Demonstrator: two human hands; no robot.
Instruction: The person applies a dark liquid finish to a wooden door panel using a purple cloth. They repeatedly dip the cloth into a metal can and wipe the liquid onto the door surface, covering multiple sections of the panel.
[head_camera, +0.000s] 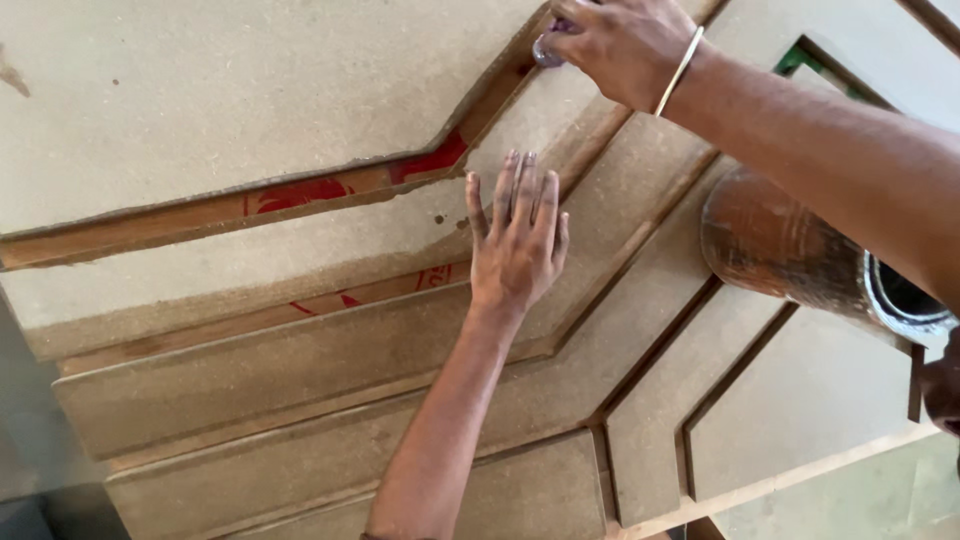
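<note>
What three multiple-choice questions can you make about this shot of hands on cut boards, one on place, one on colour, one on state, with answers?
1. Where does the left hand rest?
A. on a bent board strip
B. on the round container
C. in the air

2. What colour shows through the gaps?
A. blue
B. red
C. yellow

3. How are the left hand's fingers?
A. fisted
B. pinching
C. flat

Answers: A, the palm lies on the strip; B, red patches show between strips; C, the fingers lie extended on the board.

Round brown pot (780, 245) lying on its side, dark open mouth, green patch (797, 60) behind.
</note>
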